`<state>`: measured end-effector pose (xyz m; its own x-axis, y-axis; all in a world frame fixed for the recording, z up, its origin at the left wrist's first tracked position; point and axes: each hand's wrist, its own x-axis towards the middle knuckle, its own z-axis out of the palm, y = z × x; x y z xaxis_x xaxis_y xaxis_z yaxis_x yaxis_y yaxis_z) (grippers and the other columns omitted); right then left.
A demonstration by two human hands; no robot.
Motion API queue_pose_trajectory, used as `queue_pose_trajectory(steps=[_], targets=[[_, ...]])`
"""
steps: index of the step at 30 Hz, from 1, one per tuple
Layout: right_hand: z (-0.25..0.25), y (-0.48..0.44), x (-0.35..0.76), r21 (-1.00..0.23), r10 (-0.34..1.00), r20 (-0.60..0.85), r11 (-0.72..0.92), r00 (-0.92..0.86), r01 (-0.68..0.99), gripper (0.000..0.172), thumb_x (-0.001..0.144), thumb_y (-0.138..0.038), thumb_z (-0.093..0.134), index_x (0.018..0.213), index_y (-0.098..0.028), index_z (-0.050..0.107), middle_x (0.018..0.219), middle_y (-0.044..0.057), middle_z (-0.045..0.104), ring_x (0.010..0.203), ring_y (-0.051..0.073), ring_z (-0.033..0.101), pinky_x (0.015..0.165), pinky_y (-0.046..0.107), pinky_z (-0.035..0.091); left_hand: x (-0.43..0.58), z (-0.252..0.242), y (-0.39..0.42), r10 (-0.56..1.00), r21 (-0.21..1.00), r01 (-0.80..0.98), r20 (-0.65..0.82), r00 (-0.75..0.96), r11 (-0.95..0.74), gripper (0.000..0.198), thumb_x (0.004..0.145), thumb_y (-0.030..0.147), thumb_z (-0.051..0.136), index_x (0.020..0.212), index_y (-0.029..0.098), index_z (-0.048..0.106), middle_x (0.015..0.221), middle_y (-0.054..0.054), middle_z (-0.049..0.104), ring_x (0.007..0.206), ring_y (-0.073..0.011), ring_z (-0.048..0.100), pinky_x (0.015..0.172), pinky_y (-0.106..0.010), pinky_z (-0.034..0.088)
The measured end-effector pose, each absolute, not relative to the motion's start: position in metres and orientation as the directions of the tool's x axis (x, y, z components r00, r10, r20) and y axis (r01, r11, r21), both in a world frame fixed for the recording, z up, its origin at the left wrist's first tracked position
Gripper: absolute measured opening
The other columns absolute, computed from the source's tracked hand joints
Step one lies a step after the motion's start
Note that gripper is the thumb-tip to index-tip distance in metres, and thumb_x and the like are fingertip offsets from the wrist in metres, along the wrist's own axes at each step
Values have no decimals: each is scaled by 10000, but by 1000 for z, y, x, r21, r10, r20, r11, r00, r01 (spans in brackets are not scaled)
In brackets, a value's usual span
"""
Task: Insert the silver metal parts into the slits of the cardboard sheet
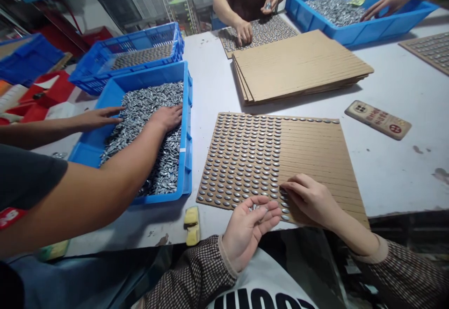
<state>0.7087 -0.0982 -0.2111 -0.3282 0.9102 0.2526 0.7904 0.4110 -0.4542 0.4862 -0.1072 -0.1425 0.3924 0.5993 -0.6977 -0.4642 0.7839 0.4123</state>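
A slotted cardboard sheet (315, 159) lies in front of me, its left part covered by rows of small silvery oval metal pieces (245, 154). One more row runs along its top right edge. My left hand (247, 229) is turned palm up at the sheet's near edge, fingers curled around a few of these pieces, with the thumb over them. On the sheet, my right hand (314, 201) pinches at the lower end of a column. Its fingertips meet at a small oval metal piece, mostly hidden beneath them.
At left, another person's hands (168, 117) reach into a blue bin (187, 159) of metal pieces. Stacked cardboard (301, 65), a phone-like patterned case (378, 119) and a yellow block (192, 225) rest on the table. Across, a person's hand (243, 32) works at another sheet; another blue bin (365, 33) stands behind.
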Motion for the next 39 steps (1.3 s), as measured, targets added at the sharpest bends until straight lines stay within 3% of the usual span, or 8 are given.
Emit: queue_pose_trajectory(steps=[5, 9, 17, 22, 25, 31, 35, 39], targets=[[-185, -107, 699, -556, 905, 306, 422, -296, 716, 285, 933, -180, 501, 1202, -212, 587, 1037, 107, 615, 929, 211, 581, 756, 339, 511, 490, -141, -103, 592, 348, -535, -704, 392, 769, 251, 878, 271, 588, 1040, 79, 593, 1114, -189, 666, 1026, -261, 662, 953, -385, 497], [-164, -118, 677, -589, 860, 318, 509, -399, 628, 356, 908, -168, 538, 1257, -231, 572, 1115, 124, 594, 992, 241, 551, 785, 385, 514, 492, -142, -100, 591, 265, -594, -663, 460, 760, 335, 932, 344, 486, 1064, 65, 614, 1040, -155, 673, 906, -187, 666, 913, -339, 503], [-165, -130, 659, -576, 848, 397, 529, -352, 623, 189, 905, -99, 519, 1017, -168, 656, 1015, 109, 653, 957, 216, 577, 839, 404, 508, 498, -143, -99, 599, 208, -645, -645, 475, 736, 336, 939, 346, 458, 1045, 71, 619, 1063, -163, 675, 956, -176, 647, 907, -282, 475], [-168, -135, 659, -498, 785, 465, 614, -408, 613, 247, 885, -64, 546, 1098, -159, 628, 1032, 98, 684, 1044, 235, 573, 891, 418, 493, 499, -143, -100, 566, 176, -630, -659, 496, 756, 314, 943, 309, 430, 1043, 67, 603, 1088, -180, 668, 953, -181, 648, 884, -298, 480], [-169, -136, 659, -562, 807, 429, 591, -406, 579, 233, 898, -86, 537, 1099, -169, 620, 1004, 98, 682, 962, 216, 597, 830, 388, 516, 500, -142, -101, 542, 147, -614, -654, 528, 776, 308, 933, 309, 439, 1036, 69, 603, 1082, -176, 668, 910, -179, 656, 849, -297, 492], [-163, -125, 675, -724, 875, 323, 474, -360, 501, 204, 936, -150, 486, 1081, -210, 617, 979, 98, 656, 924, 212, 604, 761, 355, 524, 497, -128, -95, 528, 208, -572, -702, 478, 794, 241, 863, 177, 534, 1056, 59, 618, 1171, -191, 650, 1048, -216, 649, 929, -309, 493], [-177, -105, 700, -631, 913, 336, 400, -231, 665, 146, 920, -172, 526, 1016, -218, 627, 937, 86, 650, 858, 206, 608, 718, 334, 511, 490, -128, -93, 613, 321, -613, -707, 352, 722, 275, 815, 44, 516, 1075, 50, 606, 1228, -212, 628, 1153, -259, 610, 1023, -354, 463], [-199, -89, 710, -527, 915, 302, 395, -269, 753, 163, 940, -179, 490, 969, -203, 648, 936, 84, 655, 845, 199, 605, 715, 320, 507, 485, -133, -99, 599, 368, -543, -724, 343, 755, 297, 786, 1, 555, 1076, 54, 594, 1182, -216, 654, 1111, -253, 638, 1000, -330, 486]])
